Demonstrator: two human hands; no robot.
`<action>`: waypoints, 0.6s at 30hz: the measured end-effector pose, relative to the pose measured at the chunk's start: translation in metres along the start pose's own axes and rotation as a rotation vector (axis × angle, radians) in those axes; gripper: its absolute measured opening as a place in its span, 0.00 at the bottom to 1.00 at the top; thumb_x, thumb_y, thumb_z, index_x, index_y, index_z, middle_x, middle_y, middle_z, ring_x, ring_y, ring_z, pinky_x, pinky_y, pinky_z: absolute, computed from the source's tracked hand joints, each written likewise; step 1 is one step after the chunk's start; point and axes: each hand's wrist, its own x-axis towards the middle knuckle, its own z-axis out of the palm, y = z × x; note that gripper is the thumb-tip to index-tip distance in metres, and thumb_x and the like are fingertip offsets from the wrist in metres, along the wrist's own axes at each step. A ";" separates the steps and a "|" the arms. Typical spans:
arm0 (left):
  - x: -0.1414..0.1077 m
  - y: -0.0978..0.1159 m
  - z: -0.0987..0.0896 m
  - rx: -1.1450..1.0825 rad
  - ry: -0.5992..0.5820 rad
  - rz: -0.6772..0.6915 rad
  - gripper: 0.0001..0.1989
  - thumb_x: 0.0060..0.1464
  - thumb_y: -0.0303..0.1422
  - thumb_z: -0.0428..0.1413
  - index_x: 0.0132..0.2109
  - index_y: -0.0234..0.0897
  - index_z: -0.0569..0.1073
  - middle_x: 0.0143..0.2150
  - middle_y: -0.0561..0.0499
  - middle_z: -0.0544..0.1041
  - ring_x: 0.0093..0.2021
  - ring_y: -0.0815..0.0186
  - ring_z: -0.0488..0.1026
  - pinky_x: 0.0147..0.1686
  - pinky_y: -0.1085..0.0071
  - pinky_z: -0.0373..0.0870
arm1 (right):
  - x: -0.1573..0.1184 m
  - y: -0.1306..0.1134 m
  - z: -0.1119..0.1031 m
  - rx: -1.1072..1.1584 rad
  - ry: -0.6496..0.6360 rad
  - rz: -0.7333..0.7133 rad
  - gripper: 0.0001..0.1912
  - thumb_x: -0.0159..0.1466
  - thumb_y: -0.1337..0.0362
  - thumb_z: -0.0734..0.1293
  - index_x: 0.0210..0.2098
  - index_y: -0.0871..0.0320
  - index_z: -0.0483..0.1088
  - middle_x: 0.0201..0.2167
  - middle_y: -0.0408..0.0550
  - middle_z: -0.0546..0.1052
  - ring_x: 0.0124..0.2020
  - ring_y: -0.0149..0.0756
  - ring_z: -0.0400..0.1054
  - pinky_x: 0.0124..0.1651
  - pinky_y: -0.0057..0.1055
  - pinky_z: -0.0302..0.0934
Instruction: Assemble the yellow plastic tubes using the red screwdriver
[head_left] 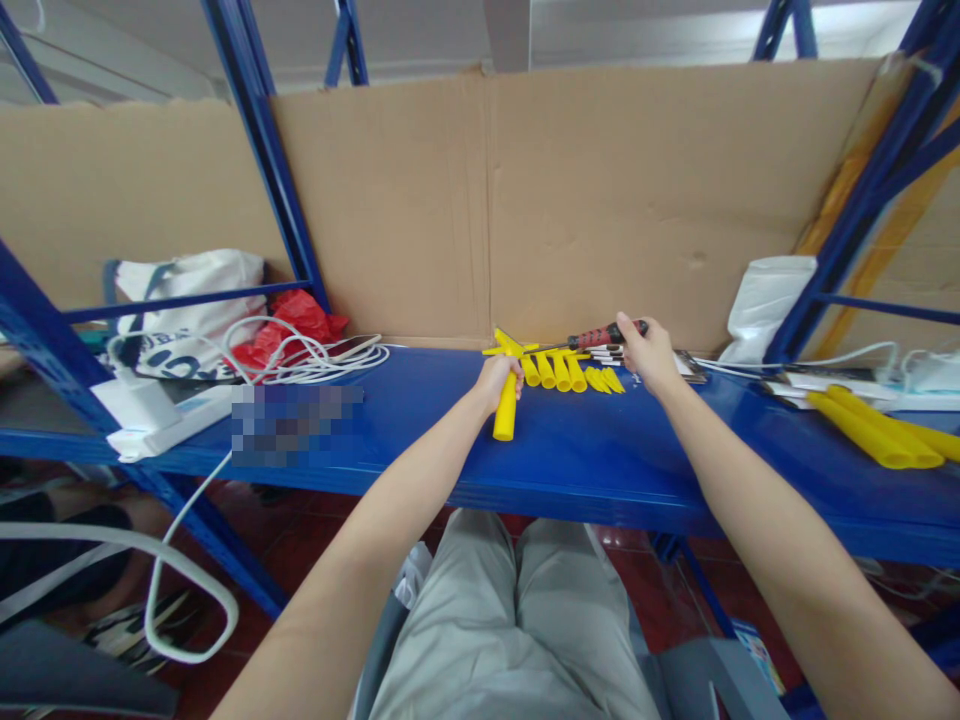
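Note:
My left hand is closed around a yellow plastic tube with several fin-like arms at its far end. In my right hand is a screwdriver with a red and black handle, its shaft pointing left toward the finned end. Whether the tip touches the yellow part I cannot tell. Between the hands, a row of yellow tubes lies on the blue shelf top. Small flat yellow pieces lie just right of that row, and thin white-and-black pieces lie behind them.
Large yellow tubes lie at the right. A white pouch leans by the right post. On the left are coiled white cables, a red plastic bag, a cloth bag and a power strip. A cardboard sheet stands behind.

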 end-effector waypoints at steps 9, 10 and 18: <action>-0.002 0.002 0.000 0.035 0.004 -0.006 0.09 0.37 0.20 0.50 0.21 0.38 0.60 0.12 0.56 0.60 0.11 0.73 0.55 0.14 0.76 0.51 | -0.004 -0.008 0.003 0.003 -0.007 0.054 0.24 0.53 0.39 0.68 0.30 0.52 0.58 0.13 0.37 0.62 0.12 0.31 0.54 0.15 0.30 0.46; -0.002 0.002 0.000 0.036 0.002 -0.008 0.09 0.36 0.20 0.50 0.21 0.38 0.60 0.12 0.56 0.60 0.11 0.74 0.55 0.14 0.76 0.51 | -0.004 -0.008 0.003 -0.005 0.002 0.052 0.25 0.54 0.39 0.67 0.30 0.52 0.58 0.12 0.37 0.61 0.12 0.31 0.54 0.15 0.30 0.46; 0.004 0.000 -0.002 0.019 0.039 0.006 0.08 0.37 0.21 0.50 0.21 0.38 0.60 0.11 0.57 0.60 0.10 0.72 0.55 0.13 0.76 0.52 | -0.007 -0.018 0.005 0.034 -0.005 0.211 0.12 0.56 0.57 0.68 0.30 0.53 0.60 0.16 0.37 0.66 0.14 0.29 0.58 0.15 0.27 0.47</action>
